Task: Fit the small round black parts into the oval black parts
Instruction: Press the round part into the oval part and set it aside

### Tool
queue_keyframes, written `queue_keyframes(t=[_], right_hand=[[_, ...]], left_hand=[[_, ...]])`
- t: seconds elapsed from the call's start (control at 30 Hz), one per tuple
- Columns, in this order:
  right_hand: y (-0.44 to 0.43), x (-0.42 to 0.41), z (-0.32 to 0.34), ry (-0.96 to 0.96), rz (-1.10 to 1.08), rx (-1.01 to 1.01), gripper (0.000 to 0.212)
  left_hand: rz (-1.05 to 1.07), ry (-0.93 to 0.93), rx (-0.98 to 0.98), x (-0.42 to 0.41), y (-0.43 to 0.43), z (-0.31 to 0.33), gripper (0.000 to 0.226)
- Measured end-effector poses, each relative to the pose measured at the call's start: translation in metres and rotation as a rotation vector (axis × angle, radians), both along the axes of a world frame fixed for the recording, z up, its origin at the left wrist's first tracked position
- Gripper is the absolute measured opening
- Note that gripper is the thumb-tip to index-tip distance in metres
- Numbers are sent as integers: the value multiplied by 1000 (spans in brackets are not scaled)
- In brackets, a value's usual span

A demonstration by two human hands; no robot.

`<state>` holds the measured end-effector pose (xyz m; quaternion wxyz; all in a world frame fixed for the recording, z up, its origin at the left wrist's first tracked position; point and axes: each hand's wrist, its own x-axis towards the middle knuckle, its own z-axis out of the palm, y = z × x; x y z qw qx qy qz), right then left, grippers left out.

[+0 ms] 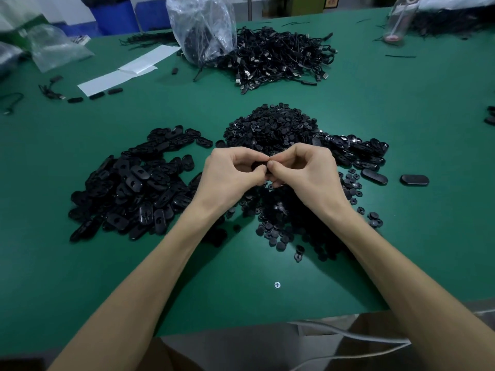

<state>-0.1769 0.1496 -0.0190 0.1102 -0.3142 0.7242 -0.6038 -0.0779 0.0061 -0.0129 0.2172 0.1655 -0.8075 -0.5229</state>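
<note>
Pressing a part together above the worktop [267,263]

Left hand [235,167] and right hand [302,164] pinch one black piece [258,165] (mostly hidden) over the round parts [273,127], keeping supplies within reach.

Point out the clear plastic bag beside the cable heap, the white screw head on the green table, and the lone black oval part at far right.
Clear plastic bag [203,28], head view, crinkled front.
White screw head [277,284], head view, centre.
Lone black oval part [414,180], head view, top face.

Both forearms bare, reaching forward from the near edge of the tabletop and converging. Left hand [233,167] and right hand [304,167] curled knuckles-up, thumbs and fingertips [271,165] pinched together, touching at the middle.
</note>
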Motion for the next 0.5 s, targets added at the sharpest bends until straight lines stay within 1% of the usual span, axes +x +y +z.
queue_keyframes(t=[0.1, 0.2, 0.5], right_hand=[[-1, 1, -1, 18, -9, 16, 6], [-2, 1, -1, 27, -14, 30, 6], [-3, -2, -3, -58, 49, -23, 5]], left_hand=[[63, -28, -137, -1, 6, -2, 19], [82, -29, -196, -3, 9, -4, 19], [84, -17, -215, -1, 11, -3, 16]])
